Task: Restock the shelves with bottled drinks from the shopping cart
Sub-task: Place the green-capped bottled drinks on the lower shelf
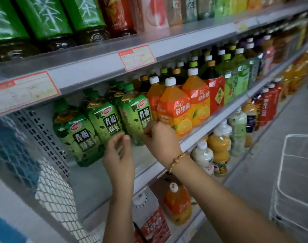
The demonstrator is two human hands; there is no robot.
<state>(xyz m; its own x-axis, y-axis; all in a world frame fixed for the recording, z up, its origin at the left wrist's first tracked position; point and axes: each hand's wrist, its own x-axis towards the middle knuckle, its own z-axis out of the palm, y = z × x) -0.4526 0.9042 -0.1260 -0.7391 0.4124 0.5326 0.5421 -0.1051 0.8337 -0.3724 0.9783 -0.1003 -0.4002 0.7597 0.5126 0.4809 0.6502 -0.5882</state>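
Head view looked down along a grey metal shelf [193, 139] where three green-labelled plastic tea bottles with green caps stood at its left end, all leaning to the left. The left hand [119, 156] hovered just in front of the middle tea bottle [104, 120], fingers loosely bent with thumb and forefinger close together, nothing between them. The right hand [160, 137] lay against the lower label of the right tea bottle [135, 114]. Its fingertips were bent onto the plastic, but the blur hid whether they gripped it or only touched it. A gold bead bracelet [176, 161] circled the right wrist. The left tea bottle [76, 137] stood apart from both hands, near the perforated end panel [44, 130]. Just to the right of the green bottles stood orange juice bottles with white caps [174, 111], then red-labelled and further green ones running down the row. A white wire shopping cart [296, 172] stood on the floor at the right edge, well apart from the hands. Red-bordered price tags [136, 57] were fixed to the rail of the shelf above.
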